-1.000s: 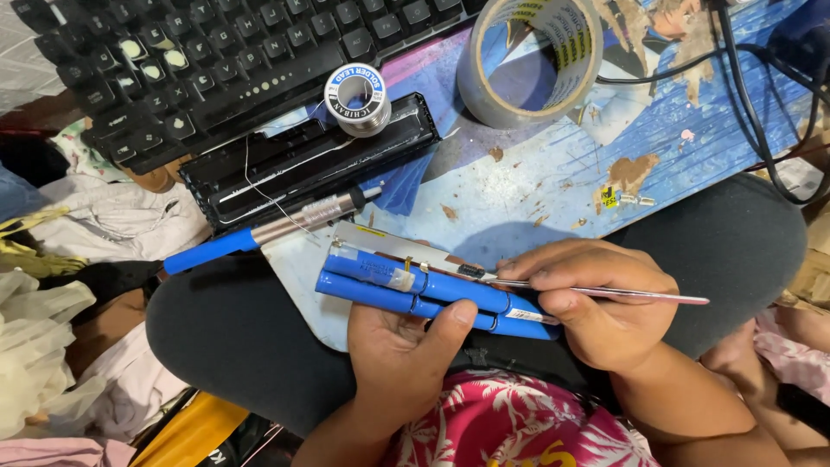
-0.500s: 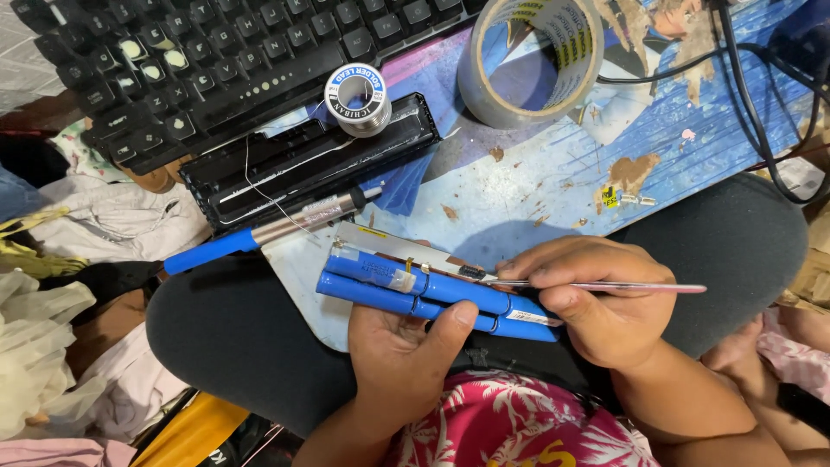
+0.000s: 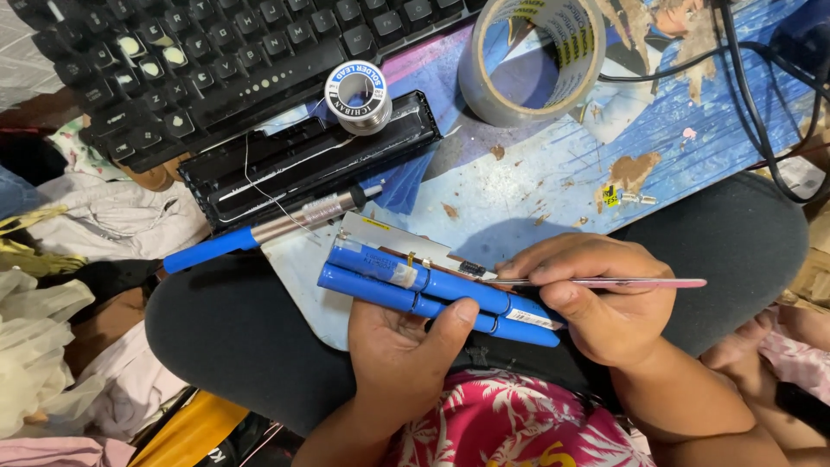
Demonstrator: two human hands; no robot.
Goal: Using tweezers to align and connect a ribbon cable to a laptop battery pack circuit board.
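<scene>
Black keyboard (image 3: 216, 52) runs along the top left; its upper and left ends are cut off by the frame. Painted blue board (image 3: 605, 164) rests across the person's lap, flaked and worn; its right end leaves the view under black cables (image 3: 769, 95). On the board: a roll of grey tape (image 3: 529, 59), top edge cropped, and a long black plastic casing (image 3: 311, 156) lying empty-side up just below the keyboard. A spool of solder wire (image 3: 358, 95) sits on the casing's upper edge. A soldering iron with blue handle (image 3: 259, 229) lies below the casing, its tip near the casing's right end; whether they touch, cannot tell.

Blue battery pack (image 3: 432, 290), two rows of cylindrical cells side by side, is held over the lap just in front of the board. Left hand (image 3: 402, 359) cups it from underneath, thumb wrapped up over the lower row; the fingers beneath are hidden by the pack. A thin silvery strip with a small circuit board (image 3: 406, 242) lies along the pack's far edge, partly covered.

Right hand (image 3: 596, 298) is pinched closed around slim pink-handled tweezers (image 3: 605, 283), held level. Their tip sits at the top of the pack near the circuit board; actual contact is hidden by the fingertips. Right end of the pack disappears under this hand.
</scene>
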